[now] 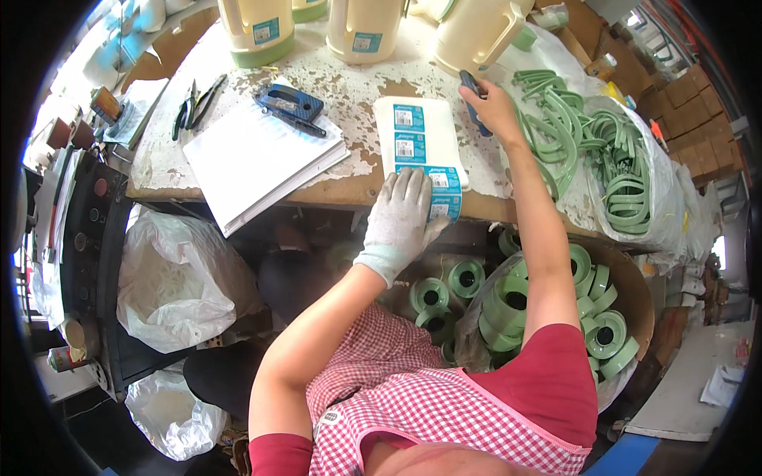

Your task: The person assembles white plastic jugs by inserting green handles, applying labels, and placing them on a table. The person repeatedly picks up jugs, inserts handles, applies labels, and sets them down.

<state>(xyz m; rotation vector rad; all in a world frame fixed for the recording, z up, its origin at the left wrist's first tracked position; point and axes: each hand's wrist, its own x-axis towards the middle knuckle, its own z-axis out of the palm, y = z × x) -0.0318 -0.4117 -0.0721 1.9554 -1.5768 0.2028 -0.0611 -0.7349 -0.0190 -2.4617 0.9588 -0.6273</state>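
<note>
My left hand (pixel 401 222), in a pale grey work glove, lies flat over the lower part of a sheet of blue-and-white labels (pixel 409 148). Its fingers are stretched out, with the thumb apart near the table's front edge. Under the labels is a white stack of paper (pixel 449 135). To the right, my bare right hand (pixel 496 113) is closed round a slim dark handheld tool (pixel 471 83), whose exact kind I cannot make out. The tool stays just beside the paper's right edge.
Cream jugs (pixel 365 32) with green bases stand along the back. Pliers (pixel 187 109), a white paper stack (pixel 258 163) and a blue tape-like item (pixel 290 103) lie left. Green curved handles (pixel 556 119) and a bag of them (pixel 627 170) are right. Green round parts (pixel 508 305) fill a box below.
</note>
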